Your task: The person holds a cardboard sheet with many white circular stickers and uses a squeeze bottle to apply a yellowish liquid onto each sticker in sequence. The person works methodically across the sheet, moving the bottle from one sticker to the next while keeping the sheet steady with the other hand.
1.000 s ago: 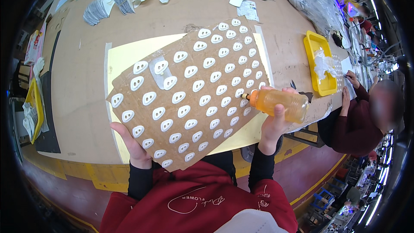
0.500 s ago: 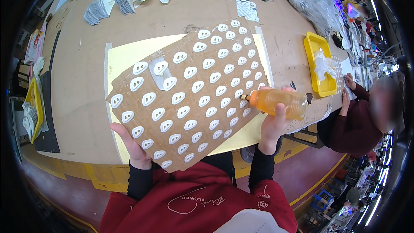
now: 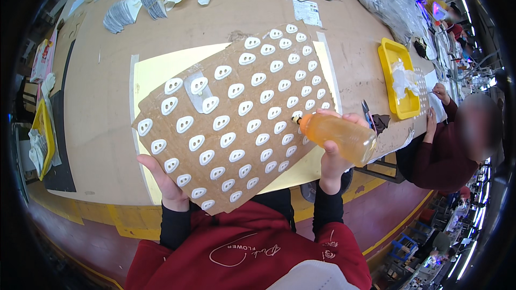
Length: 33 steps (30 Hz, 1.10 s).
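My left hand [image 3: 165, 182] grips the lower left edge of a brown cardboard sheet [image 3: 201, 123], thumb in sight and the other fingers hidden beneath. Rows of small white rounded-triangle pieces [image 3: 221, 123], each with two holes, lie on the sheet. In my right hand [image 3: 336, 161] is a clear squeeze bottle [image 3: 341, 135] of amber liquid with an orange cap. The bottle is tilted, its dark narrow tip at one of the white pieces near the sheet's right side. Whether the tip touches that piece I cannot tell.
Pale yellow paper [image 3: 161, 67] is taped on the table under the sheet. To the right are a yellow tray [image 3: 385, 70] with crumpled white material and dark-handled scissors [image 3: 367, 113]. A co-worker [image 3: 451, 150] sits there. Stacked grey-white pieces [image 3: 122, 15] lie at the far left.
The bottle's tip has moved slightly left to another white piece, and its base has swung down and toward me. The dark scissors show more now. My left hand stays put.
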Each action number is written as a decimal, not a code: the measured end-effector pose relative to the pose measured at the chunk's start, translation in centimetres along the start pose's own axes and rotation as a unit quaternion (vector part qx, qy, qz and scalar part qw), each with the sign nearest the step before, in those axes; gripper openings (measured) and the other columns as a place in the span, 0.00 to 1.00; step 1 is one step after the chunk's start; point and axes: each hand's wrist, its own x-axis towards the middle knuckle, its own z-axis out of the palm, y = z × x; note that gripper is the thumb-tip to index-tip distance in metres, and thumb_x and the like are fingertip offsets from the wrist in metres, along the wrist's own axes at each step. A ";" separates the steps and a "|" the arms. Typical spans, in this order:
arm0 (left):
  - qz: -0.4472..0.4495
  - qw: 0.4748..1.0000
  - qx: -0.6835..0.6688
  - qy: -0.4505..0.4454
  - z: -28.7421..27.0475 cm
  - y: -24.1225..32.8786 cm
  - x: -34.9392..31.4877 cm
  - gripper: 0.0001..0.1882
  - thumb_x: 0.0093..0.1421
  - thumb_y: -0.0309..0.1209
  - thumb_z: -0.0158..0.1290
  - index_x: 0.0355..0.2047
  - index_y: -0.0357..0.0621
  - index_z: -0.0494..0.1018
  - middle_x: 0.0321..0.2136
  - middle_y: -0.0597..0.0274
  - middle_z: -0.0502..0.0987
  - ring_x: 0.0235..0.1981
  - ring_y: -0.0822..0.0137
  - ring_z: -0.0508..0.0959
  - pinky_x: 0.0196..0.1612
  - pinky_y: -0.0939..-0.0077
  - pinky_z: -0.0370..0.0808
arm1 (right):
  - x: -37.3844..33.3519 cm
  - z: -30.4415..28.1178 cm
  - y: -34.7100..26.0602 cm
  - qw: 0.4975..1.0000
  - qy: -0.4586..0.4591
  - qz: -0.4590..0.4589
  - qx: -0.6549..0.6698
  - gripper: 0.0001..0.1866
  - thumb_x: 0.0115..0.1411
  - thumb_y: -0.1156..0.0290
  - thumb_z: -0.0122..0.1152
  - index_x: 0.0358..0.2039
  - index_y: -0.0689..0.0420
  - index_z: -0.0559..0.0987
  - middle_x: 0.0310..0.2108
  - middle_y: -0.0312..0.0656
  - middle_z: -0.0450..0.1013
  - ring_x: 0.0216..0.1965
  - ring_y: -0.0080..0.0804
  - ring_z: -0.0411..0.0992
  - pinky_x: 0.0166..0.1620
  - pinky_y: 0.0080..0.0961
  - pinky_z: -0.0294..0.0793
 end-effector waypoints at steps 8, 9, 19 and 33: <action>0.001 1.000 -0.004 -0.001 -0.1 -0.1 0.0 0.41 0.58 0.64 0.29 0.62 0.47 0.46 0.58 0.55 0.58 0.56 0.60 0.63 0.55 0.61 0.67 | 0.6 0.0 -0.5 0.999 -0.038 -0.015 -0.032 0.36 0.43 0.66 0.73 0.46 0.55 0.58 0.43 0.53 0.70 0.47 0.39 0.69 0.46 0.30 0.72; -0.001 1.000 -0.005 -0.005 -0.1 -0.1 0.0 0.41 0.58 0.64 0.29 0.62 0.47 0.46 0.58 0.55 0.58 0.56 0.60 0.63 0.55 0.61 0.67 | 0.5 -0.2 -0.6 0.999 -0.041 -0.008 -0.028 0.36 0.43 0.66 0.73 0.46 0.55 0.58 0.43 0.53 0.70 0.47 0.39 0.69 0.46 0.30 0.72; 0.005 1.000 0.006 0.006 0.0 0.0 0.0 0.41 0.59 0.64 0.28 0.62 0.47 0.46 0.58 0.55 0.58 0.56 0.61 0.63 0.54 0.62 0.67 | 1.1 0.2 -0.4 0.999 -0.004 -0.006 -0.038 0.34 0.45 0.67 0.71 0.46 0.56 0.59 0.42 0.52 0.70 0.47 0.38 0.70 0.46 0.31 0.72; 0.011 1.000 0.022 0.014 0.2 0.1 -0.1 0.41 0.59 0.64 0.28 0.62 0.47 0.46 0.58 0.55 0.58 0.56 0.60 0.63 0.54 0.63 0.67 | 1.4 -0.2 -0.2 0.999 0.026 -0.002 -0.024 0.30 0.46 0.73 0.69 0.45 0.58 0.61 0.39 0.49 0.70 0.45 0.39 0.71 0.46 0.31 0.73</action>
